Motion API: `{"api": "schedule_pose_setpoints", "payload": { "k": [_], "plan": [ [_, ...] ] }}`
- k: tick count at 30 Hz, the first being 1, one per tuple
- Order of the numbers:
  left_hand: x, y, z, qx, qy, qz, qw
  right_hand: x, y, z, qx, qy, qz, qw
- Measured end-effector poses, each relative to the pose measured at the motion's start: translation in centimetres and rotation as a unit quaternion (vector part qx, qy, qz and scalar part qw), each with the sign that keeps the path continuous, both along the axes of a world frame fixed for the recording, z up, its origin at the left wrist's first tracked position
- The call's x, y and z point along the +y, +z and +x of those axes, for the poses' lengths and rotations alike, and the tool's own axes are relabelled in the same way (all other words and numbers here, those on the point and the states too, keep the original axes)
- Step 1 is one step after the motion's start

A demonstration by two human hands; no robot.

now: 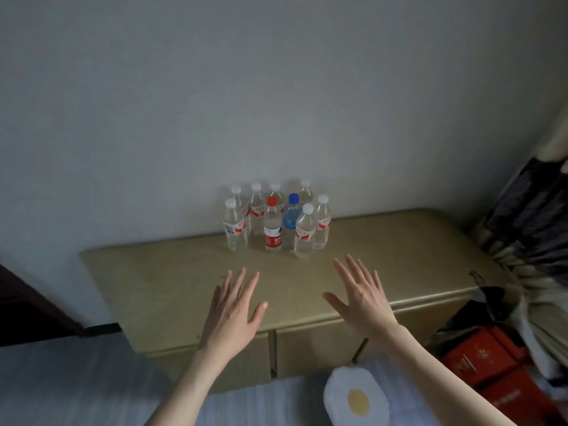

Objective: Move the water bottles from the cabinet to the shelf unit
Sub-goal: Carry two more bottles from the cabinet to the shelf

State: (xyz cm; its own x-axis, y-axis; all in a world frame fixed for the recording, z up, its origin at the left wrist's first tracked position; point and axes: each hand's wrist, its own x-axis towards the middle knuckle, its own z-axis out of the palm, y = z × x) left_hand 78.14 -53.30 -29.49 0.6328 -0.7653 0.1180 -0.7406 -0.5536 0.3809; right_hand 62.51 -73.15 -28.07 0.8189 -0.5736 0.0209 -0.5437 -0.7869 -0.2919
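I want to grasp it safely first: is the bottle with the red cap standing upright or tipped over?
Upright. The red-capped bottle stands on its base on the cabinet top, cap pointing up, in the front row of the group.

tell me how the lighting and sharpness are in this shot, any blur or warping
Head view: dim, flat light, faint shadows behind the water bottles; wide-angle bending of the cabinet edges; curtain at right smeared; both open hands, left hand and right hand, reasonably sharp.
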Motion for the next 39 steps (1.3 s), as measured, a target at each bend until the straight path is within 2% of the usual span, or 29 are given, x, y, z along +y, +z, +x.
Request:
{"api": "schedule_pose_setpoints", "payload": {
  "k": [11, 18, 24, 31, 39],
  "plan": [
    [-16.6, -2.4, 8.7, 0.040, -0.016, 0.054, 0.998, -16.1, -4.1, 10.9, 0.041, 0.010, 0.058, 0.997],
    [-26.0, -3.0, 12.7, 0.023, -0.047, 0.034, 0.998, -25.2, -4.3, 18.2, -0.019, 0.058, 0.103, 0.993],
    [-30.4, -3.9, 13.8, 0.088, -0.079, 0.030, 0.993, -27.4, -6.3, 22.2, -0.036, 0.107, 0.155, 0.981],
    [-32.3, -4.9, 14.7, 0.161, -0.038, -0.002, 0.986, -29.1, -7.2, 23.7, -0.068, 0.096, 0.174, 0.978],
    [-32.3, -5.1, 15.2, 0.163, -0.038, -0.037, 0.985, -29.6, -8.7, 24.0, -0.070, 0.033, 0.226, 0.971]
  ]
}}
